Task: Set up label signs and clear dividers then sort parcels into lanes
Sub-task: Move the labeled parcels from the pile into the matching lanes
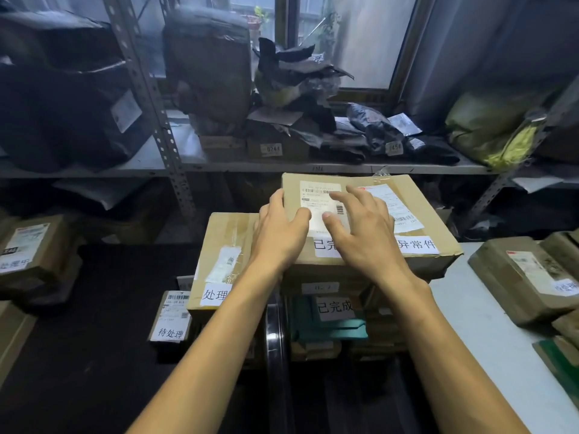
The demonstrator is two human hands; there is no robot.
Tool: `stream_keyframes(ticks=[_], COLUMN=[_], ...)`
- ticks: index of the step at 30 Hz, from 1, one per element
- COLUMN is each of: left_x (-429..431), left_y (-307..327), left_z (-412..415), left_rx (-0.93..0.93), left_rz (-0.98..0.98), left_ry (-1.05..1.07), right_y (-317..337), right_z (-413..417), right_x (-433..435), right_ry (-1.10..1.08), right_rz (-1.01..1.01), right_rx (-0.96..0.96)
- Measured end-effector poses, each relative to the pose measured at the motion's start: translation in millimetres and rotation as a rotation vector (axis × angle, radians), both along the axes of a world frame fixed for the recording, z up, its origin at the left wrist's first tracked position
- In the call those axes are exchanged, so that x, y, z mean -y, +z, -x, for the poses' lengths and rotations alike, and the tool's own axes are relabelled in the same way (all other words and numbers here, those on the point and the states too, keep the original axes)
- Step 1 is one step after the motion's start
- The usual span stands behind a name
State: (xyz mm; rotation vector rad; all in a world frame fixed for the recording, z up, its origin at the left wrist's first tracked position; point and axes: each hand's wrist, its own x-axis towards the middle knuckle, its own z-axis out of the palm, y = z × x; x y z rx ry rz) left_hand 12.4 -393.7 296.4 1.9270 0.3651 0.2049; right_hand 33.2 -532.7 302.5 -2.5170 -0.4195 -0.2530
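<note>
A large cardboard parcel (416,214) with shipping labels and two white label signs on its near edge tops a stack at the centre. My left hand (279,233) grips its left edge, fingers round the side and thumb on the top. With spread fingers, my right hand (363,233) lies flat on the parcel's top over the shipping label. Just left stands a second cardboard parcel (222,245) with a white label sign, partly hidden by my left forearm. Under the top parcel sits another label sign (335,306) above a teal package (329,330).
A small labelled box (170,317) lies on the dark table at lower left. More brown parcels sit at far left (31,249) and on the white table at right (526,277). A metal shelf (282,166) behind holds dark bags and cartons.
</note>
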Motion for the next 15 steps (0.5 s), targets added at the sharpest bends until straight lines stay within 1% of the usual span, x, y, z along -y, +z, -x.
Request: stream_keyframes(ticks=[5,11,13,15], left_x=[-19.6,-70.8,-92.9,-116.9], left_y=[8.2,18.0,21.9,22.4], left_z=[10.2,47.7,65.3,88.5], left_rx=[0.049,0.084,0.092,0.090], left_rz=[-0.086,-0.124,-0.136,-0.152], left_ry=[-0.034,-0.114,-0.105,-0.042], right_y=[7.0,15.8,21.0,24.7], right_z=[13.7,36.2,44.5,56.9], right_x=[-19.2,-53.1,-69.6,-89.8], right_ry=[0.086,0.184,0.239,0.311], right_rz=[-0.054,-0.111,-0.135,-0.148], right_rx=[-0.037,-0.049,-0.037,-0.017])
